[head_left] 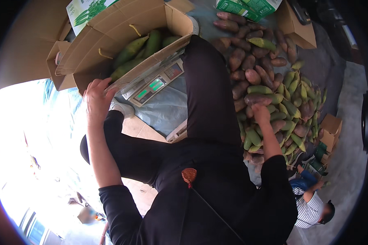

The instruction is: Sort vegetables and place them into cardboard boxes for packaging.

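My left hand grips the near left corner of an open cardboard box, its fingers bent over the rim. Several long green radishes lie inside the box. Under the box is a digital scale with a lit green display. On my right, my right hand has its fingers closed round the near end of a reddish-purple root. That root is at the heap of green radishes and reddish-purple roots. Its underside and my fingertips are partly hidden.
My bent leg stands between the scale and the heap. Green and white cartons and a cardboard box stand behind the heap. A smaller open box is to its right. Another person is at the lower right.
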The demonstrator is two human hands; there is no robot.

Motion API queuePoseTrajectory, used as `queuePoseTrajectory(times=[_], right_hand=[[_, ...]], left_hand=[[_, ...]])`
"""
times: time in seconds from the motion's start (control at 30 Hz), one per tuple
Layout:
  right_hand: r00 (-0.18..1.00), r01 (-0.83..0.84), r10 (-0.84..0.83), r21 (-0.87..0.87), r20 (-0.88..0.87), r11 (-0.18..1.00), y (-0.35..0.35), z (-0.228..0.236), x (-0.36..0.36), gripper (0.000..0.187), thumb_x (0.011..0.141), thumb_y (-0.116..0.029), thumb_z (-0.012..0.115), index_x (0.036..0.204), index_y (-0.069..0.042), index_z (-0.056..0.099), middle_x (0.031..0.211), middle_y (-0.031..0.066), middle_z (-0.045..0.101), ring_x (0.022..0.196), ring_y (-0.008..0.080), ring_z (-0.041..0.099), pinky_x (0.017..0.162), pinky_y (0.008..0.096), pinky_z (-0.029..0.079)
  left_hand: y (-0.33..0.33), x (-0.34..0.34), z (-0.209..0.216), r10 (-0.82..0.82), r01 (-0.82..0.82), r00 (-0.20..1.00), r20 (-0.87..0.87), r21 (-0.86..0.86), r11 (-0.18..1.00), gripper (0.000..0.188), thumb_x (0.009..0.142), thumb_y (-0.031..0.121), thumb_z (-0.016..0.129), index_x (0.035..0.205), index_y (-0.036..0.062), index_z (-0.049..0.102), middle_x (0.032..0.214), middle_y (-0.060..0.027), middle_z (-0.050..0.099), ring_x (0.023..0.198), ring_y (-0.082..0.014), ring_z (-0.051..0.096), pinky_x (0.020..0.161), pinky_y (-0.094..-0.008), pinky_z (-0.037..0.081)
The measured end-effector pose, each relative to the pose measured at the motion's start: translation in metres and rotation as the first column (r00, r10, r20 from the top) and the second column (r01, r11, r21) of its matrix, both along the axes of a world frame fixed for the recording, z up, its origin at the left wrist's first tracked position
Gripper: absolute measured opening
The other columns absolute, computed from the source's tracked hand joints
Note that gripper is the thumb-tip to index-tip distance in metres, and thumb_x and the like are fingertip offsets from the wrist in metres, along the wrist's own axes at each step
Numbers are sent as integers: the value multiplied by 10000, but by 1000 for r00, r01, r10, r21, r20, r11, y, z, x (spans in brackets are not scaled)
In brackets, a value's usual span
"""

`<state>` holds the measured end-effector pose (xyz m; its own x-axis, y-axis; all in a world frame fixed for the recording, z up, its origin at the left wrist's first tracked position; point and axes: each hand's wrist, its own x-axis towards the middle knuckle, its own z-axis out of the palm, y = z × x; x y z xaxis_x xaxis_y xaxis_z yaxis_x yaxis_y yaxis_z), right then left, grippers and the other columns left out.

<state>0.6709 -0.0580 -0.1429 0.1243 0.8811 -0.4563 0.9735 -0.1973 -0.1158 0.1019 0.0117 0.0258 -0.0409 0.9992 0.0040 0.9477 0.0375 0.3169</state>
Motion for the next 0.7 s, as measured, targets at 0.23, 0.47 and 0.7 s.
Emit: queuePoseTrajectory(times=[0.23, 0.47, 0.7], right_hand=[[753, 508, -250, 295, -609, 809, 26, 61, 70, 209, 919, -227, 538, 867, -40, 615, 723, 22, 576, 608, 148, 499, 578, 262, 394], [675, 501, 43, 501, -736, 706, 102, 227, -64, 215, 948, -205, 506, 861, -30, 598, 756, -24, 536, 622, 49, 396, 577, 193, 316], [308, 495, 564, 635, -767, 593, 176, 317, -169, 190, 916, -161, 546, 879, 15, 609, 788, -5, 561, 599, 70, 397, 601, 216, 367]], left_hand=[[4, 3, 4, -36, 36, 999, -22, -12, 999, 308, 719, 182, 688, 998, 54, 660, 871, -100, 605, 897, -283, 576, 785, -398, 441], [-4, -6, 4, -47, 48, 998, -34, 43, 998, 300, 707, 111, 683, 999, 45, 660, 843, -117, 603, 851, -290, 587, 759, -390, 468], [-9, -11, 5, -38, 39, 999, -19, 77, 996, 297, 709, 129, 690, 992, 40, 661, 834, -106, 604, 848, -279, 588, 756, -383, 471]])
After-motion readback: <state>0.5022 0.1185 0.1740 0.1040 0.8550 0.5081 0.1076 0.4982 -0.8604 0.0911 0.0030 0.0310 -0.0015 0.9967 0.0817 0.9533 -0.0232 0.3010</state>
